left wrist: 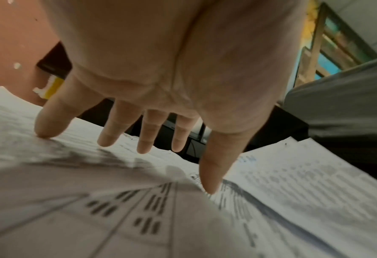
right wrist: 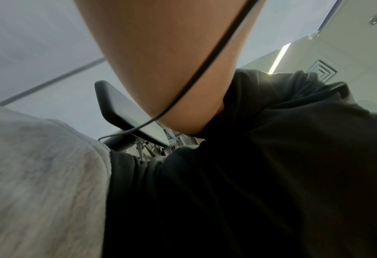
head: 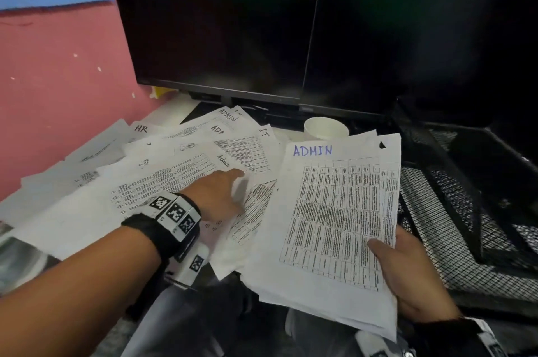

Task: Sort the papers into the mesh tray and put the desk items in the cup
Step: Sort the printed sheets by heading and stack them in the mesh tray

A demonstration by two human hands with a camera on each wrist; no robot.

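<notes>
Head view: right hand (head: 407,272) grips a sheaf of sheets headed "ADMIN" (head: 329,225) by its lower right edge, thumb on top, held above the lap just left of the black mesh tray (head: 465,254). Left hand (head: 217,196) reaches over the loose papers (head: 174,170) fanned across the desk; left wrist view shows the fingers (left wrist: 108,132) spread and straight, tips touching or nearly touching the top sheet, nothing gripped. Headings visible on the desk sheets: "Admin", "HR", "I.T". White paper cup (head: 326,127) stands behind the spread, in front of the 2 dark monitors (head: 262,36). No desk items visible. Right wrist view shows only forearm and clothing.

Judgement: step in hand is picking out the next "Admin" sheet. To do it well: press with 1 fingertip, slide that sheet free of its neighbours, then pinch a corner; check the heading before adding it to the sheaf. Risk: dragging 2 overlapped sheets together.
</notes>
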